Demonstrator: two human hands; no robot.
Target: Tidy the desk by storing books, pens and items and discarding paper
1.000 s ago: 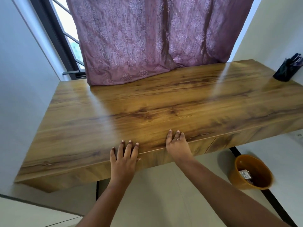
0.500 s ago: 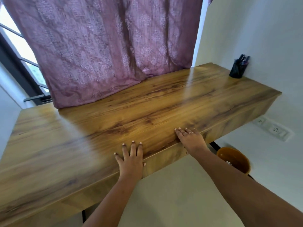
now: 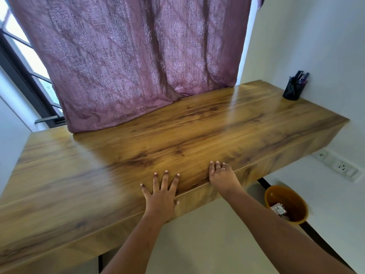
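Your left hand point(image 3: 161, 192) and right hand point(image 3: 223, 177) lay flat on the desk point(image 3: 177, 135), near edge, fingers straight, holding nothing. Bin point(image 3: 267, 196) sat near right, pen holder point(image 3: 293, 90) far right. Looked done to me; next you'd just lift off.

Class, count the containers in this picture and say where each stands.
2. A dark pen holder stands at the desk's far right corner; an orange bin sits on the floor beneath its right end. Others may lie outside the view.
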